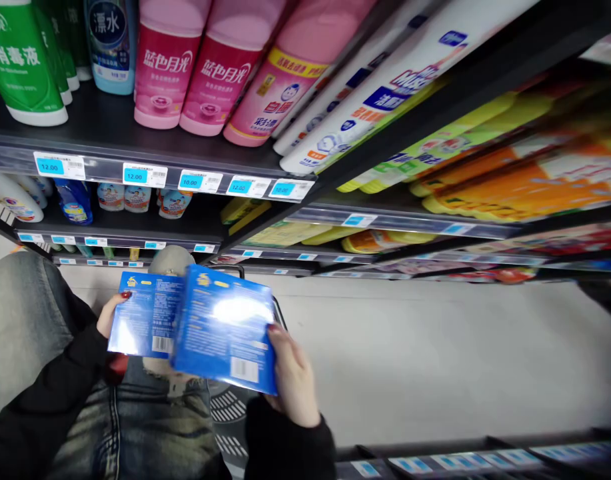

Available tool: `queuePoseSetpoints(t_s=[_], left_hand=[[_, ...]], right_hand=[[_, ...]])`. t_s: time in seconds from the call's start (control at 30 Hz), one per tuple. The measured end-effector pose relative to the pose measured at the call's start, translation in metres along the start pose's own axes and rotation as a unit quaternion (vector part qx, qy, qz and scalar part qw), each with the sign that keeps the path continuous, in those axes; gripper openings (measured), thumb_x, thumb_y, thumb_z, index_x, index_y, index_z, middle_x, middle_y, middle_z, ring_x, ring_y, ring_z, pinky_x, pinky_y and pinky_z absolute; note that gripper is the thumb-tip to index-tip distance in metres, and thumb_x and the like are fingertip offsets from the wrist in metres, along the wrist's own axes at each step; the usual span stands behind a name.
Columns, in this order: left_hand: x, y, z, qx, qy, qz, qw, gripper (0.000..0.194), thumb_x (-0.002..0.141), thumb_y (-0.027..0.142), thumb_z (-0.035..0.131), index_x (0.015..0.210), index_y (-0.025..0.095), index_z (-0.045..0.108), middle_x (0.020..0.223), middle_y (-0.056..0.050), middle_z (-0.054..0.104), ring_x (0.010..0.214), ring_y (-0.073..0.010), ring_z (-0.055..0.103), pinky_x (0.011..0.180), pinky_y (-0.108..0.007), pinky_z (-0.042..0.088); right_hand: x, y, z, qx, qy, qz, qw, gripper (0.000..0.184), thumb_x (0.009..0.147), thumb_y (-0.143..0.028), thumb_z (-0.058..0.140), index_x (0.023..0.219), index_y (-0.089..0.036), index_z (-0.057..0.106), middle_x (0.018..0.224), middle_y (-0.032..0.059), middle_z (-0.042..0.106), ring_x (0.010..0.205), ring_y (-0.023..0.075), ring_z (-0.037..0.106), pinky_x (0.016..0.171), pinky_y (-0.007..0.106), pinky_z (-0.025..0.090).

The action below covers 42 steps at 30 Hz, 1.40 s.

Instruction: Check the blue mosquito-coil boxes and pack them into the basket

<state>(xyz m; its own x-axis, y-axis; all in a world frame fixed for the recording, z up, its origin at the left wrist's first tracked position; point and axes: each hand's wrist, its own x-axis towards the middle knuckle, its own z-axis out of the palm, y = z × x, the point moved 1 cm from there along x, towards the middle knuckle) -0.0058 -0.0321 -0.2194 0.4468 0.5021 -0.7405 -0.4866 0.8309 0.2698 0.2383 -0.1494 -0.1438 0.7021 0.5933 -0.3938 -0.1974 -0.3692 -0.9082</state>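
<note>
The left hand (111,315) holds a blue pack (135,323) by its side; the right hand (295,381) holds a second blue pack (220,340), partly overlapping the first in view. Ahead, pink bottles (164,80) stand on a black shelf (100,123) edged with price labels (144,176); pale floor (435,360) extends rightward.

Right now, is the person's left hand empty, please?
No, the left hand holds a flat, rectangular blue package with white printing.

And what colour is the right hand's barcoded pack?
The pack in the right hand is blue with white and yellow print, best in the head view.
</note>
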Motion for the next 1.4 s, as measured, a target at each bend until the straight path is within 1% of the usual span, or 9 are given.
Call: queuePoseSetpoints(t_s=[0.1, 0.2, 0.43, 0.5, 0.63, 0.83, 0.97, 1.2, 1.4], left_hand=[[0.001, -0.005, -0.004, -0.005, -0.036, 0.007, 0.999, 0.024, 0.077, 0.027, 0.055, 0.085, 0.009, 0.067, 0.071, -0.009, 0.072, 0.067, -0.0231, 0.068, 0.075, -0.034, 0.051], [0.002, -0.010, -0.010, -0.004, -0.092, -0.014, 0.996, 0.038, 0.079, 0.043, 0.056, 0.091, 0.009, 0.068, 0.079, -0.011, 0.073, 0.079, -0.0262, 0.068, 0.082, -0.037, 0.050], [-0.003, -0.011, -0.010, 0.007, -0.249, -0.034, 0.968, 0.058, 0.068, 0.058, 0.064, 0.098, 0.008, 0.068, 0.087, -0.011, 0.073, 0.087, -0.0264, 0.067, 0.084, -0.034, 0.050], [-0.003, -0.011, -0.011, 0.016, -0.248, -0.038, 0.968, 0.057, 0.072, 0.058, 0.059, 0.100, 0.009, 0.068, 0.089, -0.010, 0.073, 0.089, -0.0255, 0.067, 0.086, -0.034, 0.048], [0.002, -0.013, -0.016, 0.026, -0.192, -0.033, 0.981, 0.055, 0.076, 0.056, 0.056, 0.102, 0.010, 0.068, 0.091, -0.011, 0.074, 0.092, -0.0268, 0.066, 0.094, -0.040, 0.044], [0.004, -0.014, -0.018, 0.020, -0.158, -0.029, 0.987, 0.056, 0.075, 0.056, 0.058, 0.104, 0.009, 0.066, 0.096, -0.014, 0.072, 0.102, -0.0308, 0.062, 0.106, -0.047, 0.031], [0.001, -0.015, -0.017, 0.005, -0.157, -0.026, 0.987, 0.057, 0.078, 0.056, 0.054, 0.107, 0.008, 0.064, 0.098, -0.015, 0.072, 0.107, -0.0310, 0.060, 0.107, -0.047, 0.029], [0.000, -0.012, -0.013, 0.011, -0.138, -0.024, 0.990, 0.053, 0.075, 0.050, 0.061, 0.106, 0.007, 0.064, 0.095, -0.015, 0.072, 0.099, -0.0303, 0.064, 0.097, -0.044, 0.041], [-0.001, -0.007, -0.007, 0.011, -0.070, 0.001, 0.998, 0.020, 0.075, 0.028, 0.062, 0.083, 0.011, 0.068, 0.070, -0.010, 0.072, 0.087, -0.0287, 0.068, 0.091, -0.041, 0.046]], right_hand=[[-0.014, 0.002, 0.039, -0.046, -0.086, -0.055, 0.994, 0.040, 0.069, -0.055, 0.056, 0.081, -0.017, 0.061, 0.070, 0.0029, 0.064, 0.063, 0.0182, 0.056, 0.058, 0.029, 0.044], [-0.024, 0.004, 0.064, -0.116, -0.121, -0.117, 0.979, 0.039, 0.078, -0.052, 0.046, 0.085, -0.017, 0.060, 0.077, 0.0055, 0.065, 0.070, 0.0195, 0.056, 0.064, 0.030, 0.044], [-0.027, 0.000, 0.075, -0.311, -0.095, -0.229, 0.917, 0.037, 0.086, -0.044, 0.032, 0.083, -0.018, 0.058, 0.083, 0.0096, 0.062, 0.082, 0.0241, 0.056, 0.073, 0.035, 0.041], [-0.027, -0.002, 0.074, -0.331, -0.106, -0.222, 0.911, 0.037, 0.087, -0.045, 0.032, 0.086, -0.018, 0.058, 0.081, 0.0091, 0.063, 0.077, 0.0229, 0.058, 0.069, 0.033, 0.041], [-0.027, -0.001, 0.071, -0.371, -0.129, -0.180, 0.902, 0.039, 0.088, -0.047, 0.033, 0.094, -0.017, 0.057, 0.077, 0.0081, 0.067, 0.069, 0.0216, 0.061, 0.060, 0.028, 0.039], [-0.024, -0.001, 0.073, -0.476, -0.128, -0.193, 0.849, 0.040, 0.090, -0.043, 0.029, 0.091, -0.016, 0.059, 0.074, 0.0102, 0.068, 0.068, 0.0232, 0.063, 0.055, 0.027, 0.036], [-0.023, -0.001, 0.073, -0.447, -0.152, -0.174, 0.864, 0.039, 0.090, -0.044, 0.029, 0.091, -0.018, 0.058, 0.067, 0.0068, 0.067, 0.062, 0.0215, 0.062, 0.052, 0.026, 0.034], [-0.021, 0.004, 0.071, -0.368, -0.148, -0.178, 0.901, 0.041, 0.086, -0.053, 0.034, 0.081, -0.019, 0.057, 0.064, 0.0054, 0.064, 0.059, 0.0200, 0.058, 0.053, 0.026, 0.034], [-0.005, 0.011, 0.055, -0.160, -0.157, -0.088, 0.971, 0.040, 0.074, -0.059, 0.051, 0.073, -0.019, 0.055, 0.063, -0.0001, 0.059, 0.060, 0.0162, 0.052, 0.058, 0.026, 0.041]])
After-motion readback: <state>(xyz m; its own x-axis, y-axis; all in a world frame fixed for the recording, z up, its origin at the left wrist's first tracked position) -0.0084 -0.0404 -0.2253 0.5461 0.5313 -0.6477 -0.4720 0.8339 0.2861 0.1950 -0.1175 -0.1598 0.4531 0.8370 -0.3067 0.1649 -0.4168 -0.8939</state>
